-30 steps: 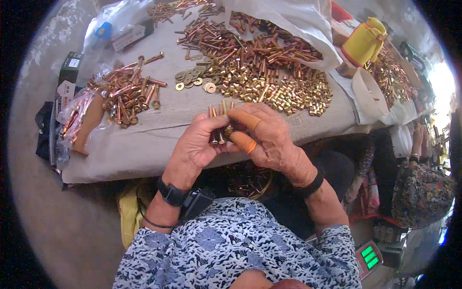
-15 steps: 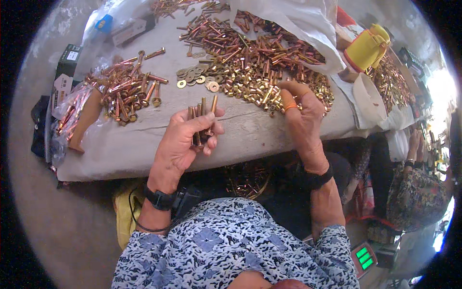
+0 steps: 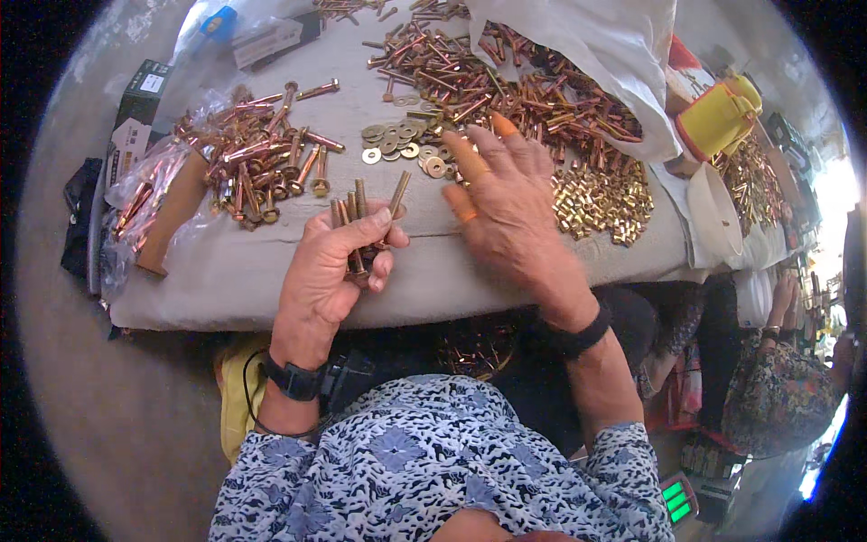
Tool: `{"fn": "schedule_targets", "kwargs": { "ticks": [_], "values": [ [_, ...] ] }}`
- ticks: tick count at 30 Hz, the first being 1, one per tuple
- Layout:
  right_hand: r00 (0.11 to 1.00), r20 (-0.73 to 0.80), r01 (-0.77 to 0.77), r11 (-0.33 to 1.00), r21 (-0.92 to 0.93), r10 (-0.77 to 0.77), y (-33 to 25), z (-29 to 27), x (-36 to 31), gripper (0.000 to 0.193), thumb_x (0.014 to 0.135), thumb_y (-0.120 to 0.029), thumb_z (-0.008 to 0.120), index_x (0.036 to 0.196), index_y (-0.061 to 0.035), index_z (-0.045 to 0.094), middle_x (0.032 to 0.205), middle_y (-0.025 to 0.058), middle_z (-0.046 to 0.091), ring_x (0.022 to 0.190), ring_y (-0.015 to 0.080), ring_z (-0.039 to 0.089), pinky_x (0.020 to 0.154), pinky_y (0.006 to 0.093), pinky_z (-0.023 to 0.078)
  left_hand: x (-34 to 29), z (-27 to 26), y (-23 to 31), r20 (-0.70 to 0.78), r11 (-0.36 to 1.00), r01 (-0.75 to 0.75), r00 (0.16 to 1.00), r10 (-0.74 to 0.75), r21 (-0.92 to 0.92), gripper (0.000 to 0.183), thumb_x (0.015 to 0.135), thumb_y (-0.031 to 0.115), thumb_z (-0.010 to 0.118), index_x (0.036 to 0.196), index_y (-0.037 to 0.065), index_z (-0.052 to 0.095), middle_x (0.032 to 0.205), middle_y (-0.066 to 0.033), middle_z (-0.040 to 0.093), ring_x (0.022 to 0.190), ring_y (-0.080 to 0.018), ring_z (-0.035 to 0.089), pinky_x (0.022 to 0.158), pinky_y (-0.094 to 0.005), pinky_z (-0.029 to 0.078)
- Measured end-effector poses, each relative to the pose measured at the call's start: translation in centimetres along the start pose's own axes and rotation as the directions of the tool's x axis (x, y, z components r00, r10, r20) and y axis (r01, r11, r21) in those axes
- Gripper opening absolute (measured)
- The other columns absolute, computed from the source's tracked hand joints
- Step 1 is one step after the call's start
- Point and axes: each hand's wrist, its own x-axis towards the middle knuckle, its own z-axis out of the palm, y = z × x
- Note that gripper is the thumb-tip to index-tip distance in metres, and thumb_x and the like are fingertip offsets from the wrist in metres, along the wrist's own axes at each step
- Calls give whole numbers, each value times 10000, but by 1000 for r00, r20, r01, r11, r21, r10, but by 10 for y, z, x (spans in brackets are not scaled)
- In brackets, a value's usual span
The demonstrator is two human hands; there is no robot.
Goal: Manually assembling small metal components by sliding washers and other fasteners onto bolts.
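Observation:
Several gold-coloured bolts stand up out of my left hand, whose fingers are closed round their lower ends. My right hand, with orange covers on some fingers, hovers palm down with its fingers stretched out and apart. Its fingertips are just right of a small heap of flat washers. A pile of short brass-coloured nuts or sleeves lies to the right of that hand, which hides part of it. Behind spreads a large pile of bolts.
Assembled bolts lie heaped at the left beside a brown cardboard piece and plastic bags. A white sack, a yellow container and a white bowl are at the right. Another person's arm shows at far right.
My right hand has moved left from the nut pile toward the washers, and its fingers have spread. My left hand still holds the bolts. The whole view has shifted a little.

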Motion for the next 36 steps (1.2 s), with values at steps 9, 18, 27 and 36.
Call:
{"fn": "schedule_targets", "kwargs": {
  "ticks": [9,18,27,36],
  "values": [
    [998,40,53,998,15,-53,1,28,-2,195,747,-133,620,930,-65,632,1108,125,563,1159,326,429,932,493,309,0,3,-3,56,993,-5,998,-2,121,257,813,186,623,925,-39,571,662,-59,574,426,-82,483,326,-206,352],
    [972,-236,25,980,199,24,-2,12,-11,162,699,1,622,849,-55,600,817,96,595,814,280,560,721,369,418,-5,13,-6,49,974,-11,999,0,226,135,836,101,590,888,-19,556,694,-106,611,451,-80,500,346,-204,377],
    [990,-136,37,915,401,20,-15,5,-31,272,723,-39,613,989,-49,558,723,123,552,649,305,542,559,395,444,-7,22,-11,53,926,-21,999,1,378,133,837,102,579,882,-20,553,662,-85,599,433,-75,490,350,-203,379],
    [965,-245,140,974,176,-94,14,-21,-35,396,637,35,593,1024,-49,607,900,84,600,807,262,576,701,351,449,-7,19,-11,76,994,15,997,-23,109,170,846,129,586,938,-11,555,757,-91,614,503,-72,513,395,-197,400]
  ]
}}
